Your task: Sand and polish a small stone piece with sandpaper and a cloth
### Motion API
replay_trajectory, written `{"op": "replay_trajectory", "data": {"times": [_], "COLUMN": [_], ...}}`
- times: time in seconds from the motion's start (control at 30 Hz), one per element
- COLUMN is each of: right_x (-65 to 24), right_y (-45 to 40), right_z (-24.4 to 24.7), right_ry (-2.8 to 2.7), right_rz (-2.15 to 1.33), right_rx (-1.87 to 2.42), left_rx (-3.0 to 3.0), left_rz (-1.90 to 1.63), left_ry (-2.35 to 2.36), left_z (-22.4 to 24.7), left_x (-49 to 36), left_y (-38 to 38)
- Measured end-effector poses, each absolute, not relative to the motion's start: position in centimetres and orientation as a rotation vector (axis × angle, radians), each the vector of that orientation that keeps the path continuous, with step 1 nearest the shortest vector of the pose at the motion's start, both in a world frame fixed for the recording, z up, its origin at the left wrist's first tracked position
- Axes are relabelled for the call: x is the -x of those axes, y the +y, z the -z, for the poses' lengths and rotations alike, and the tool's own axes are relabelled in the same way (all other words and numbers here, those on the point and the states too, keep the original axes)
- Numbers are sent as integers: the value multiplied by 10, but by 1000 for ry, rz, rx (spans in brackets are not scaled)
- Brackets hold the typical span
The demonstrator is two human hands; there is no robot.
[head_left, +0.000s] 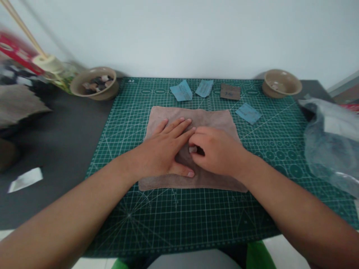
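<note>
A brownish-pink cloth (168, 182) lies spread on the green cutting mat (126, 130). My left hand (162, 149) rests flat on the cloth with its fingers spread, holding nothing. Just to its right, my right hand (217, 151) is curled, thumb and index finger pinched on a small pale piece (192, 149) at the cloth's middle. Whether that piece is a fold of the cloth or a separate object is unclear. The fingertips of the right hand are close to the left index finger.
Blue paper pieces (181, 90) and a brown tag (230, 92) lie beyond the cloth. A bowl of stones (95, 83) stands back left, another bowl (282, 83) back right. A clear plastic bag (331, 145) is at right, a reed diffuser (49, 64) at left.
</note>
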State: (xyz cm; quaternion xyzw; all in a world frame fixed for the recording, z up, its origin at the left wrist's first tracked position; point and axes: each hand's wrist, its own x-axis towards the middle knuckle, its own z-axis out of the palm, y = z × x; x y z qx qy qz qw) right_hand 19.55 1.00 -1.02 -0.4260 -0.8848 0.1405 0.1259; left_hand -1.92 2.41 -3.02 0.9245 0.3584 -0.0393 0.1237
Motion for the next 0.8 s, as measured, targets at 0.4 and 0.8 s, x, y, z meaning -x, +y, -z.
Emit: {"op": "replay_trajectory", "data": {"times": [0.4, 0.8], "right_x": [-195, -199], "right_y": [10, 13], "right_z": [8, 6], "right_ry": [-2598, -2537], "right_rz": [-429, -365], "right_rx": [1161, 1322], "left_rx": [-2692, -2701], "left_rz": [95, 111], "left_ry": [1037, 1042], "left_z": [30, 29], "left_x": [20, 19], "left_y": [24, 24]}}
